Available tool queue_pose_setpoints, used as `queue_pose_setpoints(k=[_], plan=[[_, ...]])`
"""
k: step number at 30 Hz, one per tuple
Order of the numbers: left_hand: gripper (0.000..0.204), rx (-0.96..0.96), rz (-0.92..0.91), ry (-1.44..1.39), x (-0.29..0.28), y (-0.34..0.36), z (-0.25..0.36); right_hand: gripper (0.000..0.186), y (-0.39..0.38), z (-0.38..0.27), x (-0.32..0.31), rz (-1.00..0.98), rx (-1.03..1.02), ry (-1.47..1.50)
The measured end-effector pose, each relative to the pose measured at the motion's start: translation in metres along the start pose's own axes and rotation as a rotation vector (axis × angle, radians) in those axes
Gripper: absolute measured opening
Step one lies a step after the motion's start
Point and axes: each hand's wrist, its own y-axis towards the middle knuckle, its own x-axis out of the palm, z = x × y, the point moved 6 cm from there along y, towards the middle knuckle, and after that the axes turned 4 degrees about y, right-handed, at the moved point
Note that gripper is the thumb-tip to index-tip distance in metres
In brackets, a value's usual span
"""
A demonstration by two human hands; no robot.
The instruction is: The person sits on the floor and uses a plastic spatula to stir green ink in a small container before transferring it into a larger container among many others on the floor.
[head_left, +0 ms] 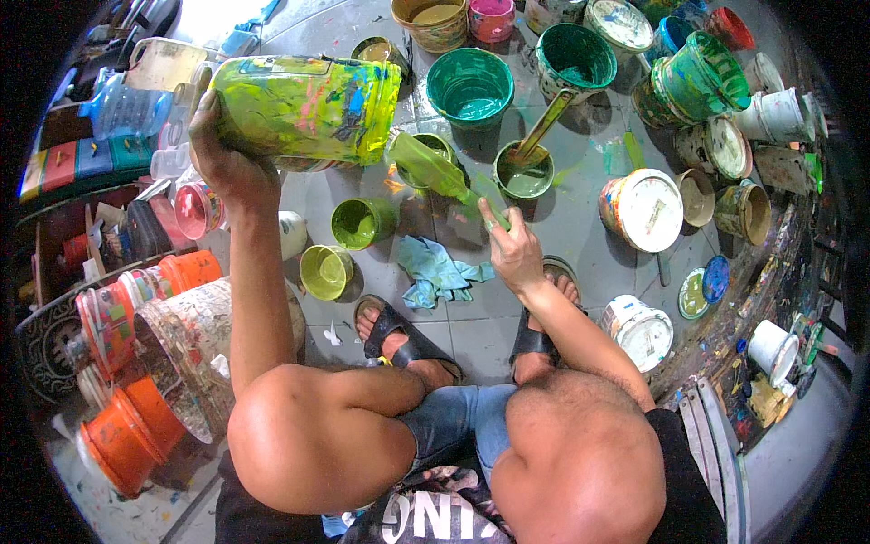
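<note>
My left hand (pixel 225 168) grips a paint-smeared yellow-green bucket (pixel 299 107) by its base, holding it tipped on its side with the mouth toward the right. In my right hand (pixel 515 249) is the handle of a spatula (pixel 430 169) coated in green paint. Its broad blade points up and left, close to the bucket's rim. Beneath the blade stands a small paint pot (pixel 441 147), partly hidden by it. To the right is another pot (pixel 527 181) with a paint-covered stirring stick (pixel 546 125) leaning in it. Two green-stained pots (pixel 362 224) stand nearer my feet.
A crumpled blue cloth (pixel 435 269) lies on the tiled floor before my sandals. Teal paint fills a large bucket (pixel 469 88) beyond. Lidded white tubs (pixel 654 210) stand at right; orange buckets (pixel 136 433) lie at left beside a paint-crusted drum (pixel 195 349).
</note>
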Motion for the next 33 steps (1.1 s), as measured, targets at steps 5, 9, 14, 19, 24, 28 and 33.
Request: queue_pose_setpoints(k=[5,9,14,19,24,28,33], plan=[[0.054,-0.023,0.007,0.018,-0.004,0.001,0.000,0.060,-0.012,-0.010,-0.020,-0.029,0.006,-0.035],[0.053,-0.032,0.060,0.003,0.000,-0.003,-0.001,0.055,-0.033,-0.005,-0.028,-0.090,0.039,-0.132],[0.045,0.000,0.023,0.028,-0.010,0.001,-0.002,0.054,-0.053,-0.016,-0.046,-0.205,0.111,-0.217],[0.051,-0.003,0.012,0.017,-0.008,-0.003,-0.007,0.054,-0.064,-0.018,-0.064,-0.174,0.053,-0.285],[0.050,0.006,0.008,0.033,-0.015,0.002,-0.011,0.051,-0.068,-0.019,-0.083,-0.185,0.077,-0.192],[0.049,-0.015,0.005,0.019,-0.017,0.003,-0.014,0.045,-0.057,-0.033,-0.108,-0.202,0.061,-0.060],[0.044,-0.084,0.016,-0.021,-0.010,-0.002,-0.012,0.055,-0.029,-0.037,-0.140,-0.194,0.135,0.073]])
